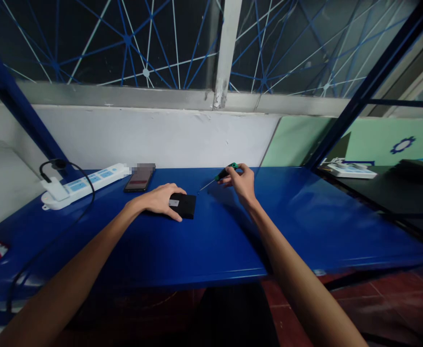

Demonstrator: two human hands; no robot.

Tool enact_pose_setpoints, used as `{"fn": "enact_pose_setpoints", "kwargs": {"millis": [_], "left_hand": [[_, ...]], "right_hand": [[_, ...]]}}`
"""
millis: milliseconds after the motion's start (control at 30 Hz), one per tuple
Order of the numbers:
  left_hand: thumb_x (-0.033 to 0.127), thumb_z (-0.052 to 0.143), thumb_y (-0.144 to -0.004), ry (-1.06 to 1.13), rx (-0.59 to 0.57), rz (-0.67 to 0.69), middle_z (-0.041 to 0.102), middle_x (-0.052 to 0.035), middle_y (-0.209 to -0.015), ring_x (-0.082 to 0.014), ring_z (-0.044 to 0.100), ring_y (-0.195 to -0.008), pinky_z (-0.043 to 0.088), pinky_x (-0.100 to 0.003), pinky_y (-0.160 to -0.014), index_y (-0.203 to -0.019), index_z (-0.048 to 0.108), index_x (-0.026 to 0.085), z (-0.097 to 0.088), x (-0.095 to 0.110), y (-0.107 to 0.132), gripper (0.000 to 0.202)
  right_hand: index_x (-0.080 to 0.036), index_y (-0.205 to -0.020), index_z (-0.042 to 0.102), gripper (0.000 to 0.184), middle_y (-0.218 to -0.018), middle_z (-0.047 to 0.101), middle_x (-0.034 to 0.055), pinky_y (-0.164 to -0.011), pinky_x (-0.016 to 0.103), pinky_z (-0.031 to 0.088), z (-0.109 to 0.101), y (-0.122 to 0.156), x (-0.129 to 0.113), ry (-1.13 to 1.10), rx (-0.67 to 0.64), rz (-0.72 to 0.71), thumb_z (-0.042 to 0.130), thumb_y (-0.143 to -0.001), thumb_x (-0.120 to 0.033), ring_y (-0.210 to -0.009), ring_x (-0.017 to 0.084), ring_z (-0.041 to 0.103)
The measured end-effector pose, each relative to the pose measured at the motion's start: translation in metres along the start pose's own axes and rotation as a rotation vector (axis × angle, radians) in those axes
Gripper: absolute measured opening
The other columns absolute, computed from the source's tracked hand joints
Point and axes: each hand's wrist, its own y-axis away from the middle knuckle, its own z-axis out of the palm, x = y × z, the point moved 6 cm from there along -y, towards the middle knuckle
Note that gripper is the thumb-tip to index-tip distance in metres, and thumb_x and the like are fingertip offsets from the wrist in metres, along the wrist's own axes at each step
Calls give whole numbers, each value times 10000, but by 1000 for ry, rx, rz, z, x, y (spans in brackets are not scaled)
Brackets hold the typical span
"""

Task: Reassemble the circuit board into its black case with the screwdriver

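My left hand (160, 198) lies on a small flat black device (185, 206) on the blue table (211, 241), fingers curled over its left side and thumb along its near edge. My right hand (240, 182) hovers just right of it, closed on a screwdriver with a green and black handle (226, 172). The thin metal shaft points left and down, its tip close above the table just beyond the black device's far right corner.
A white power strip (84, 184) with a plug and a black cable lies at the back left. A dark phone (139, 177) rests beside it. A white wall runs behind the table; a second table with a white object (348, 170) stands right.
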Motion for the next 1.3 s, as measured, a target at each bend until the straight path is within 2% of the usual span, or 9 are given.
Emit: {"fn": "enact_pose_setpoints", "kwargs": {"millis": [100,167,233,367,567,867,1133,1300], "left_hand": [[640,696,-639,-20,-5,10,549,-102,-1164,-302,525,-1052,408,-379,-860,-1273,544,235,-3,5,1,767],[642,666,-681,5,31,36,571,-92,-1142,-279,545,-1033,417,-370,-861,-1258,564,251,-4,8,0,704],[618,655,-715,44,130,55,598,-89,-1111,-253,572,-1000,431,-353,-855,-1209,607,237,-5,9,-3,625],[519,647,-779,127,431,61,663,-80,-997,-209,626,-893,462,-305,-786,-984,709,188,-8,6,-8,395],[409,710,-759,162,617,81,711,-49,-880,-189,653,-796,475,-290,-720,-848,742,193,-2,13,-12,235],[351,669,-807,114,673,110,725,-49,-869,-194,650,-791,477,-305,-709,-823,751,204,-3,18,-10,169],[323,668,-798,114,691,49,723,-39,-832,-175,645,-720,456,-293,-639,-794,761,205,-7,16,-8,151],[314,655,-802,134,699,74,722,-48,-835,-179,646,-745,468,-305,-667,-812,761,196,-8,18,-7,159]], "right_hand": [[-191,-815,474,225,-567,675,59,-465,325,558,0,-1,2,-7,-4,13,619,-716,-333,-496,227,680],[-193,-807,475,218,-563,673,54,-470,330,562,0,-1,2,-18,-1,18,622,-713,-323,-493,227,681],[-190,-801,477,211,-564,672,54,-476,336,566,-1,0,0,-51,2,24,625,-712,-311,-496,229,684],[-185,-794,473,209,-566,668,50,-477,335,563,1,2,-8,-171,1,55,629,-702,-290,-503,230,686],[-186,-788,471,200,-543,657,40,-482,329,554,11,7,-17,-286,-53,71,620,-702,-289,-489,213,675],[-190,-773,475,183,-516,646,30,-487,332,551,18,14,-23,-292,-75,68,620,-707,-281,-469,207,664],[-194,-799,474,206,-569,657,36,-533,350,572,15,11,-20,-274,-66,53,617,-707,-311,-517,215,683],[-192,-796,473,200,-585,664,45,-531,356,573,15,11,-21,-282,-69,40,616,-714,-306,-517,217,685]]}}
